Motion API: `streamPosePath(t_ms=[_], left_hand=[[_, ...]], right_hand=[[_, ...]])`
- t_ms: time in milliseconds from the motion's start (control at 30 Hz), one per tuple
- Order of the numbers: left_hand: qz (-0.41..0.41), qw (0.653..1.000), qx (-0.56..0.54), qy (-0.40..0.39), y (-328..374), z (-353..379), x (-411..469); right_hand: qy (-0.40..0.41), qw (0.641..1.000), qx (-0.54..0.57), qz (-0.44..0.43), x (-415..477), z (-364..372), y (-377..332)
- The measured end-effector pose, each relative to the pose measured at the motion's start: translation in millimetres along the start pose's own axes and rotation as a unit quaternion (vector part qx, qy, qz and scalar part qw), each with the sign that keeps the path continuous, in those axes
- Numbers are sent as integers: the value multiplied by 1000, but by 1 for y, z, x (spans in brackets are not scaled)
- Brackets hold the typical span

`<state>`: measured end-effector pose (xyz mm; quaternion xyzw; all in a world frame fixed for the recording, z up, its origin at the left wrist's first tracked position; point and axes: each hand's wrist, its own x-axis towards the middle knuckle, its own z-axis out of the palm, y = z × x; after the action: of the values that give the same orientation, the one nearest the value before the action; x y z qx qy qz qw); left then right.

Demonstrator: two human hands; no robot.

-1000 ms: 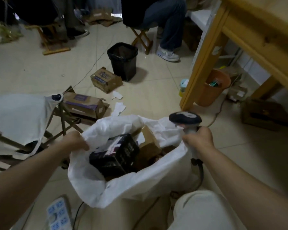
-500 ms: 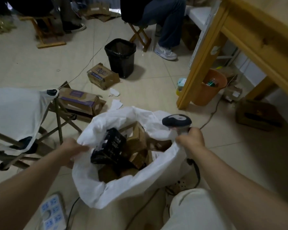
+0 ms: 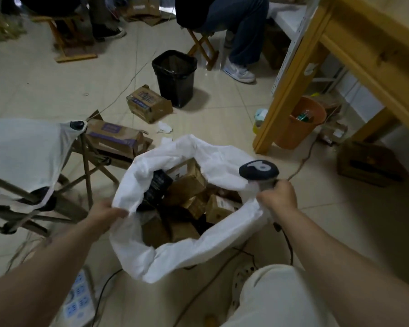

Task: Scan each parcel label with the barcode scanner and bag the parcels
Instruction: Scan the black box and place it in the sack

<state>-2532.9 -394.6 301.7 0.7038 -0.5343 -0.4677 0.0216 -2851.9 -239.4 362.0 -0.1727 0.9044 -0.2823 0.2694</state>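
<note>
White bag (image 3: pixel 198 251): holds boxes (image 3: pixel 189 185).
Left hand (image 3: pixel 104 214): pinches its rim at nine o'clock.
Right hand (image 3: pixel 279 197): grips scanner (image 3: pixel 259 172) and rim, three o'clock.

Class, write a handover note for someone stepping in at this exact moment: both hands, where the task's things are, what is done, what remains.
Left hand grips the white bag by its left rim. Right hand holds the barcode scanner and pinches the right rim.
Done: brown parcels and a black box lie inside the open bag.
Left: two cardboard boxes on the floor beyond; scanned or not, cannot tell.
</note>
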Motion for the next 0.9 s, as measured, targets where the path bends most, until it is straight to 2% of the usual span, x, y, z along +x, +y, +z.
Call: streamPosePath(t_ms=[100, 167, 300, 367, 467, 534, 634, 800, 900], left_hand=[[44, 996, -17, 70, 17, 1, 3], [104, 987, -59, 107, 51, -15, 4], [213, 957, -160, 111, 96, -42, -3], [185, 966, -146, 108, 85, -38, -3], [28, 994, -89, 50, 48, -15, 5], [-29, 996, -88, 5, 28, 2, 5], [1, 996, -77, 41, 16, 14, 8], [99, 974, -137, 150, 52, -10, 16], [98, 979, -92, 154, 45, -15, 24]], right_hand=[[23, 999, 6, -22, 5, 0, -6], [46, 997, 39, -55, 11, -11, -28], [71, 976, 142, -147, 7, -27, -59], [85, 974, 139, -156, 6, -24, -50], [41, 995, 45, -82, 12, -8, -14], [5, 1000, 5, -29, 11, 2, 6], [-3, 1000, 5, -6, 9, 10, 16], [65, 991, 82, -82, 11, -10, -22], [76, 990, 62, -99, 13, -15, -28]])
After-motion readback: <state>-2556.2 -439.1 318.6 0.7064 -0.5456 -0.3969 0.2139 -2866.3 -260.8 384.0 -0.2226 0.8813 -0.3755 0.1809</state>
